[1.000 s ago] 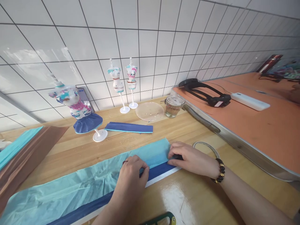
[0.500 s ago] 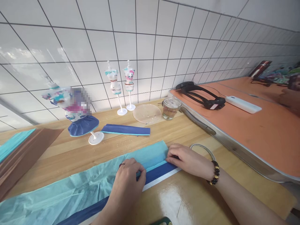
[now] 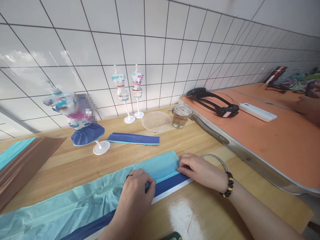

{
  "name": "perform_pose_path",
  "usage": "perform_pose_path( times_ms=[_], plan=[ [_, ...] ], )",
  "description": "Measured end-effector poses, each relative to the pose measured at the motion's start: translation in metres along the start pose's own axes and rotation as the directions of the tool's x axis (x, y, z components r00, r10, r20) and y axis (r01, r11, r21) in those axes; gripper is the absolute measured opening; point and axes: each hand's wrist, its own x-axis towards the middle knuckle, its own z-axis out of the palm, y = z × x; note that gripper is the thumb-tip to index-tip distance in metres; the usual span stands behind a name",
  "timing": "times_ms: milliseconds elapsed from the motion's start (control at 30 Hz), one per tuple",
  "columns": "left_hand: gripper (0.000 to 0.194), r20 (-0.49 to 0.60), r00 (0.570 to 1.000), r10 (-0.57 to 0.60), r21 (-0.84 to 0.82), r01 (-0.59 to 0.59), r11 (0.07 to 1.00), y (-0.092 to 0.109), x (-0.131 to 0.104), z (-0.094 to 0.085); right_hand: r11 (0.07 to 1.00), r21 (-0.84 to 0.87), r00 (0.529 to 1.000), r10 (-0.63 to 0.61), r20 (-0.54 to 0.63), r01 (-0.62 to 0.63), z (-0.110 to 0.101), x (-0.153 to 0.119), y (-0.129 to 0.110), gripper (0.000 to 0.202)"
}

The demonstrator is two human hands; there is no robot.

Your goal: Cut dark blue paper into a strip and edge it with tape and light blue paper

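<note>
Teal cloth [image 3: 161, 168] laid across table [image 3: 212, 208]; near edge pinched in right grip [image 3: 198, 169]. Left grip [image 3: 137, 188] curled over cloth, closure cannot be told. Edge best kept flat, evenly taut, parallel to blue band [image 3: 168, 186].

No word, number or brand can be read. On the right, the black headset [image 3: 220, 111] lying on the orange tabletop [image 3: 287, 150] bears a white label [image 3: 227, 114], too small to show any letters. Farther off, the red flask [image 3: 278, 74] has a pale streak; print or shine, one cannot tell. On the left, pixel blocks blur part of the nearest dress form [image 3: 61, 103].
</note>
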Motion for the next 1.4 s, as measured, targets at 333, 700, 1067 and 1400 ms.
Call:
perform_pose_path(
  times_ms=[333, 700, 1067, 1400],
  plan=[
    [0.019, -0.099, 0.995, -0.006, 0.012, 0.007, 1.0, 0.0052, -0.001, 0.0049, 0.999, -0.04, 0.999, 0.033, -0.008, -0.034, 0.0003, -0.0008, -0.0021, 0.023],
    [0.022, -0.113, 0.994, -0.009, 0.052, 0.015, 0.999, 0.0069, -0.0006, 0.0062, 0.997, -0.06, 0.999, 0.047, -0.011, -0.048, -0.0002, -0.0016, -0.0049, 0.026],
    [0.019, -0.137, 0.991, -0.001, 0.106, 0.016, 0.994, 0.0061, 0.0001, 0.01, 0.995, -0.076, 0.997, 0.067, -0.025, -0.069, 0.0016, -0.0013, -0.0049, 0.027],
    [0.019, -0.078, 0.997, 0.007, 0.115, 0.002, 0.993, 0.0063, 0.001, 0.0036, 0.993, -0.076, 0.995, 0.091, -0.034, -0.093, -0.0021, -0.0023, -0.0045, 0.027]
  ],
)
